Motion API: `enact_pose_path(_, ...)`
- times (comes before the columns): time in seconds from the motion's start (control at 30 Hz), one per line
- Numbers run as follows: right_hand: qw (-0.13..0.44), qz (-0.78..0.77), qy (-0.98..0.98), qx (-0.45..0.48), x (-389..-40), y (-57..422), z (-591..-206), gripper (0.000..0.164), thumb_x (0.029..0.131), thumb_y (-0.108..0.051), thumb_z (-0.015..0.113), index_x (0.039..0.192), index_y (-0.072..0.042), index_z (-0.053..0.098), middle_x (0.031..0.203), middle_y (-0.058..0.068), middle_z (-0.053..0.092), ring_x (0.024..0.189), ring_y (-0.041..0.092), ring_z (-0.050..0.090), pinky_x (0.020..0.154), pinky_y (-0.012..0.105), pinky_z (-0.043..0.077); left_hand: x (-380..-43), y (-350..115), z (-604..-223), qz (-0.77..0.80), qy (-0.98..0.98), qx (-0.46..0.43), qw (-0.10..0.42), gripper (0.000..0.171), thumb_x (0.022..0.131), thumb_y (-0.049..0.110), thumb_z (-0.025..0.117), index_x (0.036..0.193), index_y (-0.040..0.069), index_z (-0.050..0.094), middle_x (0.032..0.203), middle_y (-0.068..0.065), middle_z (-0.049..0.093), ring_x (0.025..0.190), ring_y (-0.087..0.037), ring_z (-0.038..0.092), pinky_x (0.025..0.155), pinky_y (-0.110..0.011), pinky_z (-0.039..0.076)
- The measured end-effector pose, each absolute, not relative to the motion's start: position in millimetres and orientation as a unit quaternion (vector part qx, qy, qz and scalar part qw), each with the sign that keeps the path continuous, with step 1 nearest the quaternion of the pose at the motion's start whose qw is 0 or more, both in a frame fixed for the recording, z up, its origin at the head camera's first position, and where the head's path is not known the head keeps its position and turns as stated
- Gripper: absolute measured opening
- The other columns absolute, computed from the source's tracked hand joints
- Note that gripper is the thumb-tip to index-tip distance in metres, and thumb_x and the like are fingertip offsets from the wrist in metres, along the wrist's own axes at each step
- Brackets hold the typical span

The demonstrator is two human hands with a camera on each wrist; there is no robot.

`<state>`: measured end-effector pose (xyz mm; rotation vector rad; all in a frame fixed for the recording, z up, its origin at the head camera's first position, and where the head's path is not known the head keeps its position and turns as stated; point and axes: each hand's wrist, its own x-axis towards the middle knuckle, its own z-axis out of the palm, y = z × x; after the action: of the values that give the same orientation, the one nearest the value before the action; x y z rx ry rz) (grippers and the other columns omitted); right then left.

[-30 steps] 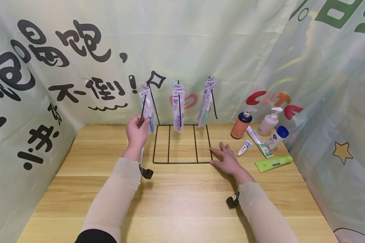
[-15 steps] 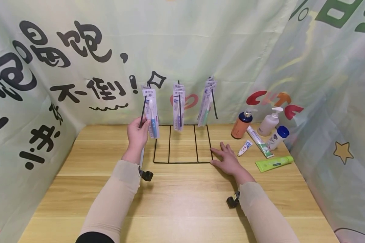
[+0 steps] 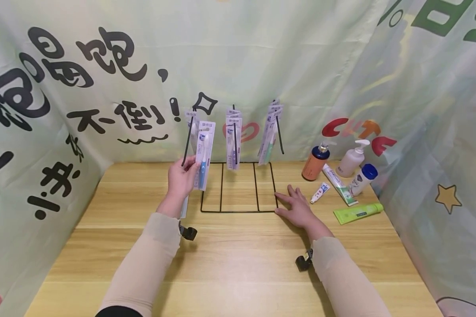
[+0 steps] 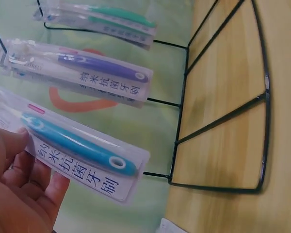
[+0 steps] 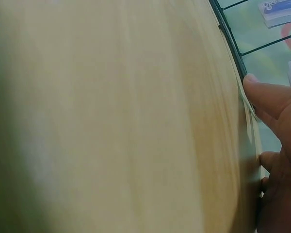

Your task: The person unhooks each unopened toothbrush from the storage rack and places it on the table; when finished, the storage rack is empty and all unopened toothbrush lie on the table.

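My left hand (image 3: 181,177) pinches a packaged blue toothbrush (image 3: 203,156) by its side, near the left hook of a black wire rack (image 3: 238,211). The left wrist view shows the blue toothbrush (image 4: 77,141) in its clear pack, with thumb and fingers at its edge. Behind it, another packaged toothbrush (image 3: 191,119) is on the left hook. On the middle hook hang packs with a purple toothbrush (image 3: 233,143) in front, and on the right hook packs with a green toothbrush (image 3: 267,141). My right hand (image 3: 297,209) rests with spread fingers against the rack's right base corner.
To the right stand an orange pump bottle (image 3: 313,164), a lilac pump bottle (image 3: 351,160) and a blue-capped bottle (image 3: 362,179). Beside them lie a white-green tube (image 3: 339,185), a small tube (image 3: 319,193) and a green tube (image 3: 357,214). A white pack (image 3: 184,207) lies partly under my left wrist.
My left hand has drawn the blue toothbrush pack forward and down, off the front of the left hook, uncovering the pack behind. The right hand has stayed at the rack's corner.
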<state>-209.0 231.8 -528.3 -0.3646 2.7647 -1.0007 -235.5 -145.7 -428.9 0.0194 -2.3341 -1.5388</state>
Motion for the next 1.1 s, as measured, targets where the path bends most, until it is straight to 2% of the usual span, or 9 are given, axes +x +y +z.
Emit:
enact_pose_path(0.4,0.09,-0.332,0.931,-0.123,-211,234,-531,0.062,0.103,-0.029,0.071,0.157,-0.008,0.051,0.172,0.031,0.009,0.156,0.056,-0.003,0.121,0.077,0.002,-201,-187,-439,-0.519,-0.853,0.04,0.033,0.032,0.104,0.01,0.068,0.132,-0.005,0.068,0.12,-0.025,0.073,0.095,-0.028,0.07,0.074,-0.029,0.062)
enact_pose_path(0.6,0.094,-0.331,0.931,-0.12,-210,233,-531,0.062,0.103,-0.029,0.071,0.157,-0.008,0.05,0.172,0.031,0.009,0.156,0.056,-0.004,0.122,0.075,0.002,-192,-219,-449,-0.548,-0.831,0.088,-0.021,0.038,0.104,0.011,0.067,0.137,-0.008,0.063,0.129,-0.028,0.068,0.094,-0.023,0.071,0.074,-0.03,0.064)
enact_pose_path(0.8,0.096,-0.335,0.93,-0.116,-210,232,-530,0.062,0.103,-0.028,0.071,0.157,-0.007,0.05,0.171,0.032,0.009,0.156,0.056,-0.004,0.122,0.074,0.0,-199,-248,-453,-0.568,-0.811,0.135,-0.045,0.042,0.106,0.009,0.063,0.142,-0.012,0.056,0.131,-0.031,0.065,0.087,-0.017,0.071,0.082,-0.035,0.064)
enact_pose_path(1.0,0.099,-0.336,0.929,-0.116,-210,232,-531,0.062,0.103,-0.028,0.071,0.157,-0.008,0.05,0.172,0.031,0.008,0.156,0.055,-0.005,0.122,0.075,0.0,-214,-271,-458,-0.54,-0.823,0.166,-0.06,0.043,0.106,0.01,0.063,0.142,-0.012,0.057,0.13,-0.029,0.065,0.091,-0.017,0.069,0.078,-0.027,0.062)
enact_pose_path(1.1,0.099,-0.336,0.929,-0.116,-210,233,-531,0.062,0.103,-0.029,0.071,0.158,-0.008,0.05,0.172,0.031,0.008,0.156,0.055,-0.005,0.122,0.075,0.0,-222,-275,-461,-0.506,-0.841,0.178,-0.069,0.042,0.106,0.013,0.063,0.141,-0.01,0.058,0.131,-0.029,0.065,0.09,-0.018,0.067,0.08,-0.031,0.062)
